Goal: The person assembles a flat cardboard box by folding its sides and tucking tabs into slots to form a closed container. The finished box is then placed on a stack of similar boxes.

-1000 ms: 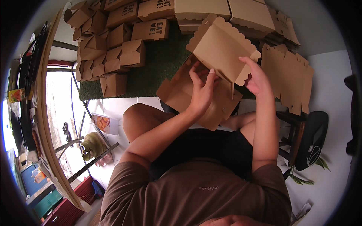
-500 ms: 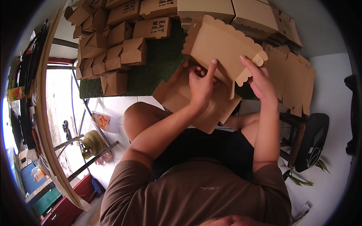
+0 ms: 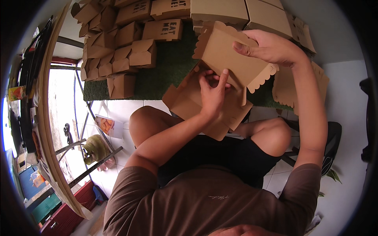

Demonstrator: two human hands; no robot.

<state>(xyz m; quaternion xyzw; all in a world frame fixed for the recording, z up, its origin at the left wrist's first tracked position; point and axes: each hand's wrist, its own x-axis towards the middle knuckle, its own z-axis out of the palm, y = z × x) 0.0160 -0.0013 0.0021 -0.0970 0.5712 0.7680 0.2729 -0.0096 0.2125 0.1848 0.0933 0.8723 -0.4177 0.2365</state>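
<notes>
- Holding an open carton (image 3: 241, 70) above the lap (image 3: 220, 157), plain insides showing.
- Pointing its base (image 3: 191, 96) lapward, its lid (image 3: 222, 47) away.
- Curling the left hand (image 3: 212, 91) near the crease, thumb raised; cannot tell if gripping.
- Slanting the lid's long axis from far left to near right.
- Grasping the lid's edge with the right hand (image 3: 272, 47).
- Left, on the mat (image 3: 155, 88): closed boxes (image 3: 141, 57), contents hidden.
- Farthest: pale boxes (image 3: 222, 13).

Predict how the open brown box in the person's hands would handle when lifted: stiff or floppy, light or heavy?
The open brown box is probably light for its size, as its edges look thin. Its panels are likely fairly stiff: the scalloped lid looks nearly flat. It may flop at the creases, since the near flap sticks out loose.
</notes>
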